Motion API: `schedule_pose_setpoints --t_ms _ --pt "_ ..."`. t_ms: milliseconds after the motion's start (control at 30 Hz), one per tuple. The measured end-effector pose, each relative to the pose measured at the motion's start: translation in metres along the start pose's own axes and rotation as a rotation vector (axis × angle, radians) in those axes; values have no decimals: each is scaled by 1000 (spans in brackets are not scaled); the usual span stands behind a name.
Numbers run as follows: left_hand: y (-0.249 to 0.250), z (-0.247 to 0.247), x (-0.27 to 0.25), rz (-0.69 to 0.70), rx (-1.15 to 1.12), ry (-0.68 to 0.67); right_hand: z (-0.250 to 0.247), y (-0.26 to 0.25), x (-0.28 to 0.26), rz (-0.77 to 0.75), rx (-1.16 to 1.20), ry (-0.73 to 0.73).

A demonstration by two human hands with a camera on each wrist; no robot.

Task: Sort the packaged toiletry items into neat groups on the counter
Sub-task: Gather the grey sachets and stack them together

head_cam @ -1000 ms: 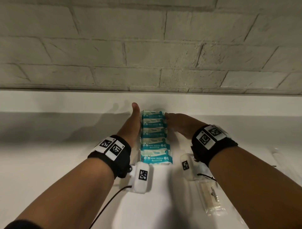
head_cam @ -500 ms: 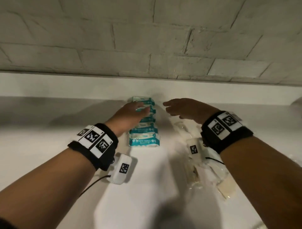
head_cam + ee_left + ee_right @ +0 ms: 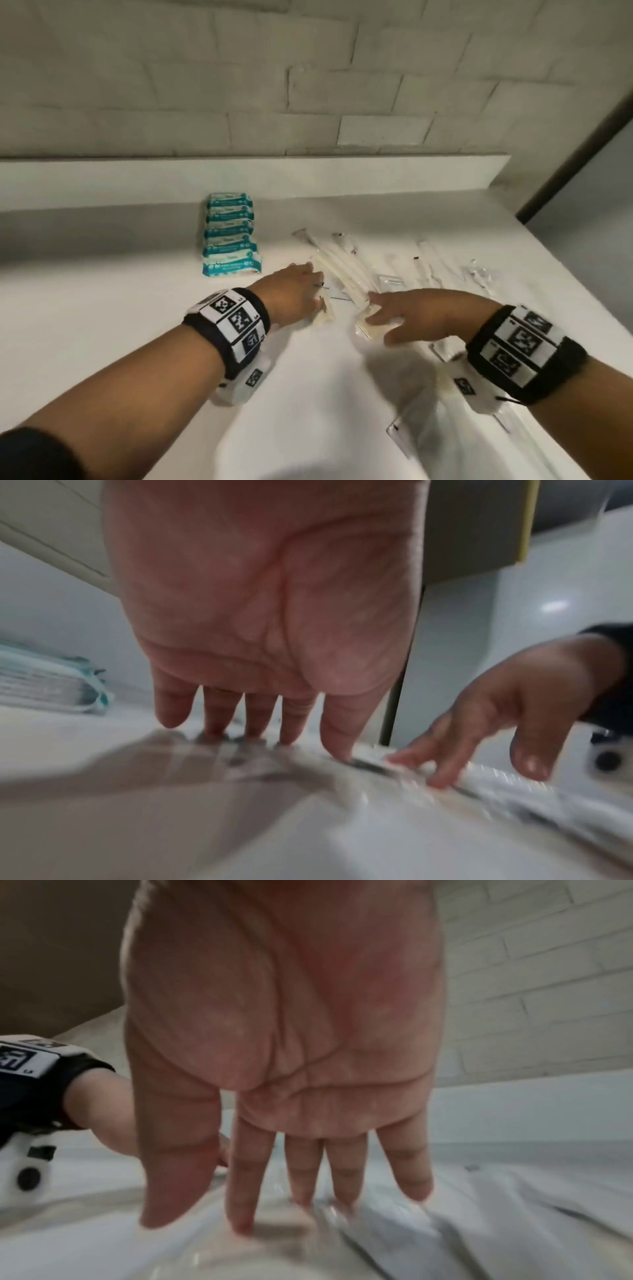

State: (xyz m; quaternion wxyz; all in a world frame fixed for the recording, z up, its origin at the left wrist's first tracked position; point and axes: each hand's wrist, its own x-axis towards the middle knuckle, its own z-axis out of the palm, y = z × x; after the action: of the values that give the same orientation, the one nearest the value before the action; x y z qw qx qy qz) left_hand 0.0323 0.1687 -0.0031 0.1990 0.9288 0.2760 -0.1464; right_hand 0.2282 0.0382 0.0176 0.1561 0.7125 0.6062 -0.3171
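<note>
A neat row of teal-and-white mini wipes packs (image 3: 230, 236) lies on the white counter (image 3: 102, 308) near the back ledge; its edge shows at the left in the left wrist view (image 3: 51, 685). To its right lies a loose heap of clear-wrapped pale items (image 3: 346, 274). My left hand (image 3: 301, 291) is flat, fingers straight, fingertips (image 3: 250, 729) touching the heap's left edge. My right hand (image 3: 394, 315) is spread with straight fingers (image 3: 342, 1191) pressing on the clear packets at the heap's near side. Neither hand grips anything.
More clear packets are scattered to the right (image 3: 479, 270) and near the front right under my right wrist (image 3: 445, 435). A raised white ledge (image 3: 308, 174) and a brick wall (image 3: 308, 85) back the counter, which ends at the right by a dark gap (image 3: 582, 164).
Both hands left the wipes row and moved right and nearer onto the heap of clear packets. The view has swung right, and the wipes row stands untouched.
</note>
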Motion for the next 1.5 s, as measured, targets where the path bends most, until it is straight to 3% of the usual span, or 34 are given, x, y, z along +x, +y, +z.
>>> schedule_pose_setpoints --t_ms 100,233,300,433,500,567,633,700,767,833,933,1233,1300,1400,1433,1500 --pt "18 9 -6 -49 56 -25 14 23 -13 -34 23 11" --pt "40 11 -8 -92 211 -34 10 63 -39 45 257 292" --pt "52 6 1 -109 218 -20 9 83 -41 96 134 320" --pt "79 0 17 -88 178 -32 6 112 -29 230 -131 125" --pt "87 3 21 -91 207 -98 -1 122 -21 272 -194 230" --pt "93 8 18 -103 245 -125 -8 120 -12 204 -183 428" --pt "98 15 11 -100 261 -133 -12 104 -5 11 -8 492" --pt "98 22 2 -120 241 -128 -14 88 3 -112 44 365" --pt "101 26 -5 -131 225 -126 -15 80 18 -94 -86 280" --pt "103 29 -8 -145 211 -132 -19 81 31 -49 -198 325" --pt "107 30 -9 -169 167 -127 -22 88 44 36 -184 368" --pt "111 27 3 -311 147 -123 -11 88 57 39 -137 244" --pt "114 26 6 -308 175 -94 -13 92 45 8 -159 341" --pt "117 29 8 -303 187 28 -26 104 4 -136 101 491" --pt "121 30 9 -286 160 70 -30 108 -14 -195 178 437" --pt "134 33 9 -211 113 90 -26 114 -54 -296 203 131"
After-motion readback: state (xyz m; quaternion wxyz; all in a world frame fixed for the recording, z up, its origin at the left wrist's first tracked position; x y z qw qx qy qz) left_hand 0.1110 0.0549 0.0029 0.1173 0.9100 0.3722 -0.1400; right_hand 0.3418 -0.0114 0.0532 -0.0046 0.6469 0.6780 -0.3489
